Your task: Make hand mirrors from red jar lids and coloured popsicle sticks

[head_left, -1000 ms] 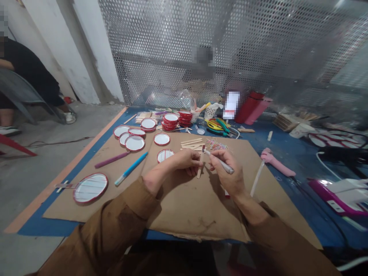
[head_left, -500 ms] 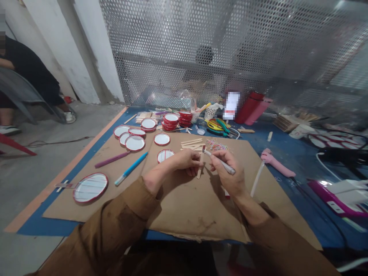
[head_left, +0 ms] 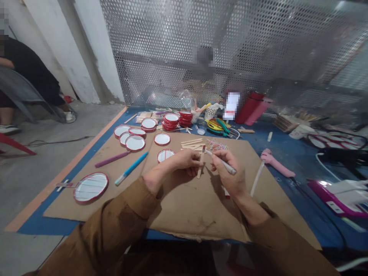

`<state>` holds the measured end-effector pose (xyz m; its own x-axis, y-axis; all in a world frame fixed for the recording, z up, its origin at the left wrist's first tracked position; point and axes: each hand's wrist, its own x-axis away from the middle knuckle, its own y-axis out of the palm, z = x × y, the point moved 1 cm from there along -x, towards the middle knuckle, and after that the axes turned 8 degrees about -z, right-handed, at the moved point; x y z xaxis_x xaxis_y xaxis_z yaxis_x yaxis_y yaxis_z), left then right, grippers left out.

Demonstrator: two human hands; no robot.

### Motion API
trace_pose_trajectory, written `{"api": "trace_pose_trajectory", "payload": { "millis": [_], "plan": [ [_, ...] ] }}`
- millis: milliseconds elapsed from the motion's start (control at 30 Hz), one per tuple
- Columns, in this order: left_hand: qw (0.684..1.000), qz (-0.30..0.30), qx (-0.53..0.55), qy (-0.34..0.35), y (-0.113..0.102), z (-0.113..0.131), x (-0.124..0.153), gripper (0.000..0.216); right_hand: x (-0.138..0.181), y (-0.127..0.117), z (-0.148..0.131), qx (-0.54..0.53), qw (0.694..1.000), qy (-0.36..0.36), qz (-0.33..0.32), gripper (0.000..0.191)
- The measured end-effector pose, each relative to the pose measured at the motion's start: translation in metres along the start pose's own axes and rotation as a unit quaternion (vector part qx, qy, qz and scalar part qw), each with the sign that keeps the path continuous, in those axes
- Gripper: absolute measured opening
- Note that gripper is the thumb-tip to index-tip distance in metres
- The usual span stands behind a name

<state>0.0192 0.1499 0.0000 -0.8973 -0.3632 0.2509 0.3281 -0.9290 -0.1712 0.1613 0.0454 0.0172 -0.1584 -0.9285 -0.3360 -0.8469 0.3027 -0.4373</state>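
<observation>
My left hand [head_left: 189,163] pinches a wooden craft stick [head_left: 200,168], which stands tilted above the cardboard with a dark reddish patch at its upper end. In my right hand [head_left: 230,168] is a marker pen [head_left: 227,165] with a pale barrel, its tip pointing left, a little apart from the stick. Behind the hands lie several loose craft sticks [head_left: 192,143] and a tangle of coloured threads [head_left: 217,145]. Just left of my left wrist sits a red-rimmed lid [head_left: 164,154] with lines on its white face, partly covered by the arm.
Cardboard [head_left: 184,207] covers much of the blue table. Left are a blue marker [head_left: 130,168], a purple stick [head_left: 111,159] and a lined round lid with handle [head_left: 91,187]. Stacked lids [head_left: 170,121] and pliers [head_left: 219,126] are behind; a pink glue gun [head_left: 277,163] lies right.
The marker tip has drawn slightly away from the craft stick, to the right. My left hand and the stick stay almost where they were.
</observation>
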Motion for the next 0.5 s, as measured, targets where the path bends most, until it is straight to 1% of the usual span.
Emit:
{"api": "trace_pose_trajectory", "payload": {
  "millis": [133, 300, 500],
  "plan": [
    [1.0, -0.003, -0.011, -0.001, -0.0001, -0.0001, -0.0001, 0.016, -0.0004, 0.0002, -0.0003, -0.001, 1.0, -0.003, -0.009, 0.023],
    [1.0, 0.0, -0.007, -0.003, -0.0001, 0.0001, 0.0011, 0.014, -0.0007, -0.0002, -0.0011, 0.0, 1.0, -0.008, 0.004, 0.022],
    [1.0, 0.007, -0.008, 0.005, -0.0004, -0.0028, -0.0011, 0.019, -0.0009, -0.0002, 0.0018, -0.005, 1.0, -0.009, -0.001, 0.022]
  ]
}}
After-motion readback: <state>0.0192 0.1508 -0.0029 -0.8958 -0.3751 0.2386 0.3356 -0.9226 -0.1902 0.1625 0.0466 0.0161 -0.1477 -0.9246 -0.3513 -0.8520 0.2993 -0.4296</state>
